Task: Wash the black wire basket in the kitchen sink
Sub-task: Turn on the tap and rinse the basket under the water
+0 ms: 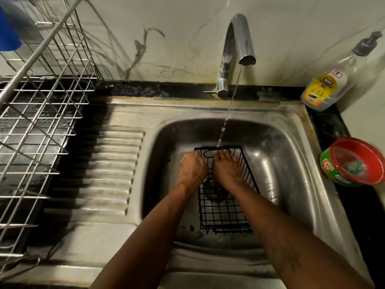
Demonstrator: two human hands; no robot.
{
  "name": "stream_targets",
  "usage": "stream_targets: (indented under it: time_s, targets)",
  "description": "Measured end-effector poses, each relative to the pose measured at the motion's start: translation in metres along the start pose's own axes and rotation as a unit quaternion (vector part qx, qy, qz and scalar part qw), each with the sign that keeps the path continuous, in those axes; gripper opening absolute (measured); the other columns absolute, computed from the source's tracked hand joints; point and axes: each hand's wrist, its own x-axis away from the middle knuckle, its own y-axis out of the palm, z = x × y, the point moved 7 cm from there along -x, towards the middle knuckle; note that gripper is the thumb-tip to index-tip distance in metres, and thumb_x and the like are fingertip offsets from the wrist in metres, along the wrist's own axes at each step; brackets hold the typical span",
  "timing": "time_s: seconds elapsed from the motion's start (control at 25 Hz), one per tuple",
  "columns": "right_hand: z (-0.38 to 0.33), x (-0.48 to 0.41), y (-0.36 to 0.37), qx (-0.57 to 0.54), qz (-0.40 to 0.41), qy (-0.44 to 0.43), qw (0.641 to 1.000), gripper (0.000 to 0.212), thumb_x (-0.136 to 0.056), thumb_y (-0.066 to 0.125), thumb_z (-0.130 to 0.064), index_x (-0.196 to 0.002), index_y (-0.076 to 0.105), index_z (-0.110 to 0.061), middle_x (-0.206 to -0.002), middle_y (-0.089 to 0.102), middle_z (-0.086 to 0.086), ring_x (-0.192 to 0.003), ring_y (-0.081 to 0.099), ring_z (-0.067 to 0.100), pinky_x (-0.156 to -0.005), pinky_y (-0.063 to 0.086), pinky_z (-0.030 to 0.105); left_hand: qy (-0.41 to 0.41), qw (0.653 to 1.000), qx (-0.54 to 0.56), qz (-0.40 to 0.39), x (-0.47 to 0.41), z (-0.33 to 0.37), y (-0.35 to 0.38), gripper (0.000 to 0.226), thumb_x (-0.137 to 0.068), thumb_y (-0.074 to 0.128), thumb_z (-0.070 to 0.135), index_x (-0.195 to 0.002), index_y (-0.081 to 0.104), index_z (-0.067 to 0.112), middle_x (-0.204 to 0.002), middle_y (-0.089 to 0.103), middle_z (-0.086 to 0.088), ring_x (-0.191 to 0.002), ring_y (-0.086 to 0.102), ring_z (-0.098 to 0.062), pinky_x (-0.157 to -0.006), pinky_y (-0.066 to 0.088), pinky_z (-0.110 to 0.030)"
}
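The black wire basket (224,213) lies in the steel sink (277,163), its far end under a thin stream of water (226,117) from the chrome tap (235,49). My left hand (192,166) is closed in a fist at the basket's far left rim, gripping it. Inside the far end, my right hand (226,165) rests with its fingers curled over the handle loop, next to the left hand. Both forearms reach in from the bottom edge. The drain shows through the basket's wires.
A steel wire dish rack (39,113) stands on the left beside the ribbed drainboard (112,167). A dish gel bottle (331,80) stands at the back right corner. A red and green soap tub (352,161) sits on the black counter at the right.
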Motion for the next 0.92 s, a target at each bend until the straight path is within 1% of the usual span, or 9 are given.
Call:
stream_targets:
  time_s: [0.08, 0.16, 0.2, 0.28, 0.4, 0.52, 0.64, 0.76, 0.92]
  targets:
    - [-0.011, -0.007, -0.003, -0.308, -0.085, 0.043, 0.947, 0.047, -0.094, 0.059, -0.01, -0.141, 0.053, -0.011, -0.136, 0.059, 0.014, -0.119, 0.059, 0.026, -0.104, 0.048, 0.045, 0.0, 1.0, 0.01, -0.004, 0.0, -0.001, -0.003, 0.017, -0.093, 0.062, 0.018, -0.078, 0.063, 0.01, -0.089, 0.071, -0.012, -0.079, 0.068, -0.024, -0.072, 0.061, -0.037]
    - [-0.014, -0.008, -0.004, -0.591, -0.104, 0.116, 0.791, 0.026, -0.096, 0.055, -0.006, -0.119, 0.067, -0.004, -0.104, 0.071, 0.009, -0.087, 0.065, 0.019, -0.087, 0.056, 0.041, 0.006, 1.0, 0.008, -0.004, -0.002, 0.0, -0.008, 0.02, -0.094, 0.064, 0.026, -0.086, 0.067, 0.008, -0.093, 0.07, -0.013, -0.08, 0.065, -0.023, -0.066, 0.054, -0.033]
    - [-0.013, -0.006, -0.004, -0.667, -0.086, 0.142, 0.727, 0.019, -0.094, 0.058, -0.006, -0.11, 0.07, -0.005, -0.096, 0.072, 0.006, -0.082, 0.065, 0.016, -0.079, 0.056, 0.037, 0.008, 1.0, -0.009, -0.002, -0.003, 0.0, -0.011, 0.022, -0.095, 0.063, 0.028, -0.088, 0.068, 0.007, -0.094, 0.071, -0.015, -0.081, 0.066, -0.025, -0.065, 0.052, -0.031]
    - [-0.002, -0.002, -0.002, -0.72, -0.008, 0.188, 0.668, 0.015, -0.088, 0.071, -0.009, -0.103, 0.075, -0.008, -0.092, 0.075, 0.001, -0.08, 0.067, 0.013, -0.065, 0.053, 0.026, 0.014, 0.999, -0.036, -0.005, -0.004, 0.001, -0.011, 0.021, -0.096, 0.057, 0.022, -0.083, 0.065, 0.007, -0.095, 0.071, -0.017, -0.084, 0.068, -0.03, -0.069, 0.056, -0.032]
    - [0.007, 0.005, 0.002, -0.649, 0.087, 0.191, 0.731, 0.008, -0.087, 0.076, -0.021, -0.087, 0.076, -0.013, -0.083, 0.076, -0.001, -0.077, 0.07, 0.011, -0.061, 0.049, 0.021, 0.017, 0.999, -0.037, -0.003, -0.001, 0.001, -0.009, 0.027, -0.097, 0.061, 0.024, -0.071, 0.056, 0.016, -0.087, 0.07, -0.009, -0.075, 0.067, -0.021, -0.069, 0.061, -0.034]
    - [-0.004, 0.0, -0.002, -0.543, 0.04, 0.118, 0.831, 0.024, -0.093, 0.064, -0.019, -0.07, 0.068, -0.014, -0.07, 0.067, 0.0, -0.067, 0.063, 0.012, -0.057, 0.045, 0.022, 0.034, 0.999, -0.011, -0.013, -0.002, 0.0, -0.009, 0.027, -0.095, 0.066, 0.029, -0.071, 0.06, 0.017, -0.076, 0.068, -0.004, -0.068, 0.069, -0.019, -0.061, 0.061, -0.033]
    - [0.008, -0.011, -0.003, -0.473, -0.014, 0.143, 0.869, 0.013, -0.088, 0.068, -0.014, -0.079, 0.075, -0.01, -0.077, 0.074, 0.004, -0.07, 0.07, 0.015, -0.054, 0.056, 0.03, 0.046, 0.998, -0.049, -0.01, 0.005, 0.0, -0.014, 0.031, -0.097, 0.058, 0.016, -0.066, 0.054, 0.015, -0.081, 0.069, -0.01, -0.072, 0.069, -0.023, -0.064, 0.062, -0.035]
    - [0.028, -0.011, -0.011, -0.403, 0.067, 0.166, 0.898, 0.01, -0.079, 0.07, -0.009, -0.071, 0.071, -0.002, -0.069, 0.071, 0.012, -0.057, 0.061, 0.017, -0.055, 0.06, 0.04, 0.05, 0.997, -0.054, 0.004, 0.006, -0.001, -0.017, 0.024, -0.095, 0.055, 0.01, -0.07, 0.056, 0.013, -0.085, 0.069, -0.013, -0.078, 0.069, -0.026, -0.069, 0.062, -0.037]
    - [-0.009, -0.014, -0.031, -0.1, 0.071, 0.013, 0.992, 0.012, -0.093, 0.062, -0.018, -0.088, 0.072, -0.016, -0.088, 0.071, 0.009, -0.075, 0.064, 0.022, -0.067, 0.053, 0.031, 0.05, 0.998, -0.031, 0.012, 0.01, 0.009, -0.009, 0.019, -0.096, 0.055, 0.017, -0.085, 0.067, 0.006, -0.087, 0.068, -0.014, -0.085, 0.069, -0.03, -0.071, 0.056, -0.037]
